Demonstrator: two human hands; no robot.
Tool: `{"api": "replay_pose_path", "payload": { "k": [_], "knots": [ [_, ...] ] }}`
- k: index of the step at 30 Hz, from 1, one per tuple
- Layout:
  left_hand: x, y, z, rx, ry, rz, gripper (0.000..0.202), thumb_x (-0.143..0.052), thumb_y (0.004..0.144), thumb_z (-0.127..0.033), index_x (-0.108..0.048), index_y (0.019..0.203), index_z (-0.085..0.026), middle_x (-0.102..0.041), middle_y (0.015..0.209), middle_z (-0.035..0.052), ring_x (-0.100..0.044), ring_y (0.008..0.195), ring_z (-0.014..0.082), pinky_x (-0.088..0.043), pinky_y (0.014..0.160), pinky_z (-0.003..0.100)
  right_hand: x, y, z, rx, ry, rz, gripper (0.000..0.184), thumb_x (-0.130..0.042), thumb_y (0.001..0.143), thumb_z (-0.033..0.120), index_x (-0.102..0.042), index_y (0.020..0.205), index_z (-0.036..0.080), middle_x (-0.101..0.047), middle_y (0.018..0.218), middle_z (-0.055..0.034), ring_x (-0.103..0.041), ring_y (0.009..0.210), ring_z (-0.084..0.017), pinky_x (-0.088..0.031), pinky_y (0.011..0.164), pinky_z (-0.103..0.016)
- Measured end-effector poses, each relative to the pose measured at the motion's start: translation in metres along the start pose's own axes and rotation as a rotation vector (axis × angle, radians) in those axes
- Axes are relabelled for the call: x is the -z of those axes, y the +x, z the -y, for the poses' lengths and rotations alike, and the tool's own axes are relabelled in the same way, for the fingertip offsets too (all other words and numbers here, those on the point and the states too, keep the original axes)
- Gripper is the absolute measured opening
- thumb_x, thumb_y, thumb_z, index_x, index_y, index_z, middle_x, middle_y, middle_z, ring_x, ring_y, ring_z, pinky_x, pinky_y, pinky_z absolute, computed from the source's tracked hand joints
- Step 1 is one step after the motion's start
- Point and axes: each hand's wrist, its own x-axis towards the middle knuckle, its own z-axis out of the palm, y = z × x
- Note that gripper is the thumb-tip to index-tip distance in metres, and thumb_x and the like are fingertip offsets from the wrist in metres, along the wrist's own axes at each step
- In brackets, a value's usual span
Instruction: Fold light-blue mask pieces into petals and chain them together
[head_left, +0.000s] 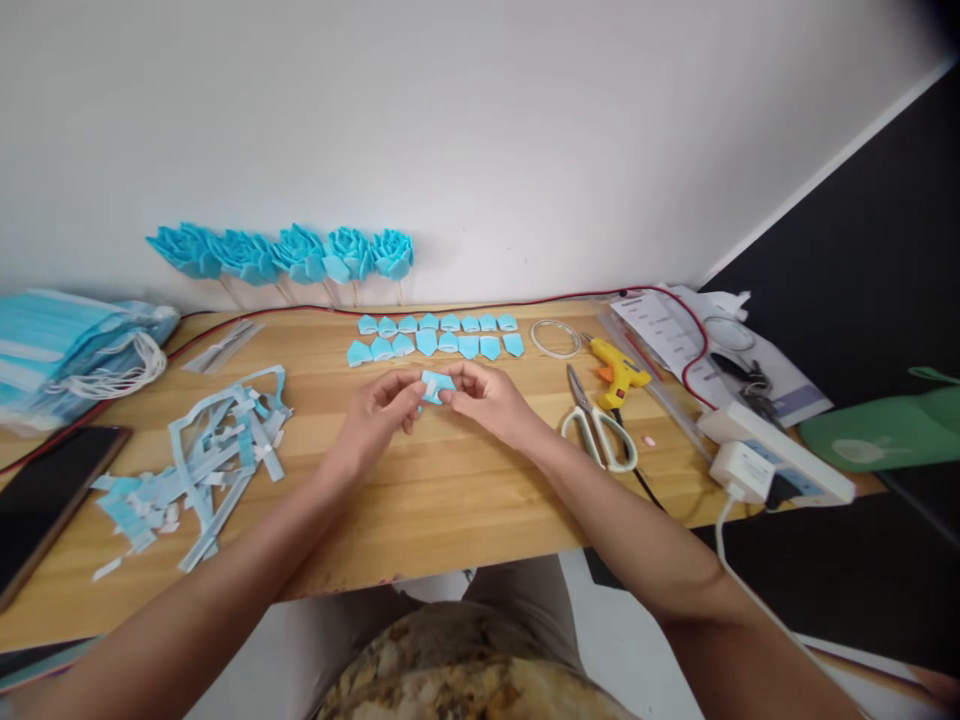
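The table [450, 500] carries two rows of blue pieces [427, 343] near its far edge. Nearer, the left hand [373, 408] and right hand [491, 398] meet over bare wood, fingers of both pinching one small blue piece [437, 379]. Recommended: light, even pressure, edges squared before creasing, thumbs opposed to prevent slippage.

Head-worn camera, one view. Looks forward and down from above near edge of long, light-brown wooden table [450, 500], close in; bare left hand [381, 405], bare right hand [486, 400] near mid-frame, smooth pale-grey wall [480, 130] across top.
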Motion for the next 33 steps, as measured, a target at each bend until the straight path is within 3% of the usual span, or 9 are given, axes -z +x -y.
{"api": "replay_pose_path", "payload": {
  "k": [2,6,10,22,26,28,33],
  "knots": [
    [0.001,-0.001,-0.001,-0.007,0.07,-0.005,0.023,-0.07,0.073,-0.038,-0.066,0.079,-0.017,-0.055,0.06,-0.0017,-0.045,0.05,0.0096,-0.037,0.047,0.023,0.0,-0.001,0.0,0.03,-0.002,0.0,0.028,-0.066,0.077,0.028,-0.059,0.103,0.02,-0.048,0.066,0.0067,-0.044,0.058,-0.007,-0.037,0.055,-0.021],
    [0.002,-0.005,-0.001,0.042,0.033,-0.018,0.024,-0.069,0.073,-0.037,-0.058,0.065,-0.017,-0.052,0.054,-0.0026,-0.042,0.044,0.0082,-0.034,0.045,0.023,0.002,-0.002,0.001,-0.025,0.078,0.032,0.031,-0.065,0.081,0.035,-0.06,0.108,0.021,-0.058,0.072,0.0028,-0.053,0.064,-0.009,-0.044,0.061,-0.023],
    [0.005,-0.008,-0.005,0.048,-0.021,-0.033,0.024,-0.068,0.072,-0.036,-0.056,0.062,-0.018,-0.052,0.052,-0.0026,-0.042,0.044,0.0083,-0.034,0.046,0.023,0.005,-0.002,0.006,-0.098,0.099,0.051,0.028,-0.059,0.085,0.042,-0.067,0.096,0.018,-0.066,0.079,-0.0024,-0.058,0.069,-0.011,-0.048,0.066,-0.026],
    [0.008,-0.007,-0.007,0.004,0.088,-0.019,0.023,-0.066,0.073,-0.038,-0.058,0.067,-0.018,-0.048,0.053,-0.0035,-0.039,0.045,0.0087,-0.031,0.045,0.023,0.001,-0.006,0.011,-0.088,-0.08,0.092,0.019,-0.06,0.082,0.035,-0.063,0.076,0.017,-0.06,0.069,0.0012,-0.05,0.061,-0.009,-0.038,0.058,-0.023],
    [0.006,-0.011,-0.003,-0.182,0.145,-0.196,0.017,-0.066,0.077,-0.035,-0.06,0.085,-0.021,-0.053,0.062,-0.0025,-0.045,0.052,0.0109,-0.035,0.05,0.024,-0.002,-0.007,0.013,-0.015,-0.157,-0.033,0.016,-0.061,0.08,0.032,-0.061,0.072,0.018,-0.057,0.065,0.0022,-0.046,0.059,-0.009,-0.036,0.056,-0.022],
    [0.004,-0.015,-0.002,-0.306,0.263,-0.258,0.012,-0.065,0.079,-0.031,-0.061,0.084,-0.022,-0.053,0.064,-0.0021,-0.045,0.055,0.0115,-0.034,0.053,0.025,-0.004,-0.007,0.013,0.014,-0.174,-0.08,0.014,-0.06,0.08,0.031,-0.061,0.073,0.018,-0.058,0.067,0.0018,-0.048,0.06,-0.009,-0.037,0.057,-0.023],
    [-0.001,-0.02,-0.001,-0.495,0.601,-0.147,0.011,-0.059,0.084,-0.025,-0.067,0.078,-0.021,-0.053,0.062,-0.0006,-0.047,0.057,0.0128,-0.035,0.058,0.026,-0.008,-0.009,0.014,0.065,-0.207,-0.111,0.012,-0.06,0.079,0.029,-0.06,0.073,0.019,-0.056,0.066,0.0018,-0.049,0.061,-0.01,-0.039,0.058,-0.023]
  ]
}}
